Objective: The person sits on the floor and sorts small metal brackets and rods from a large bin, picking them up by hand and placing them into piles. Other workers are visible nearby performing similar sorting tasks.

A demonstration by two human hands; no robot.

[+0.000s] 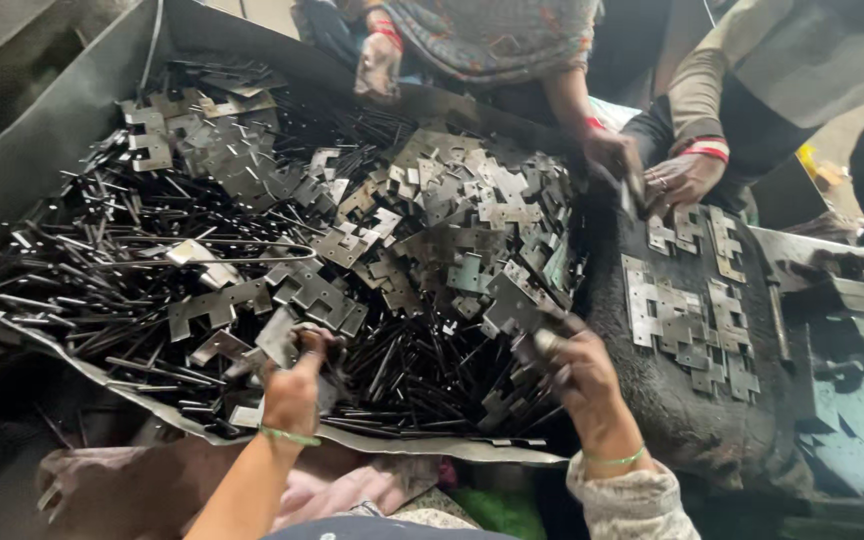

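My left hand pinching a hinge plate at the near edge of the metal pile, my right hand closed on another plate beside the pile's right slope

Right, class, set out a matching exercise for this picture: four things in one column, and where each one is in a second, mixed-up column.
Things
1. left hand
2. right hand
3. laid-out hinge plates
4. thin metal rods

Places
A. spread on the dark cloth at the right
B. lower middle of the pile, gripping a hinge plate
C. heaped in the left part of the tray
D. at the pile's lower right edge, closed on a dark metal piece

Pairs: 1-B, 2-D, 3-A, 4-C
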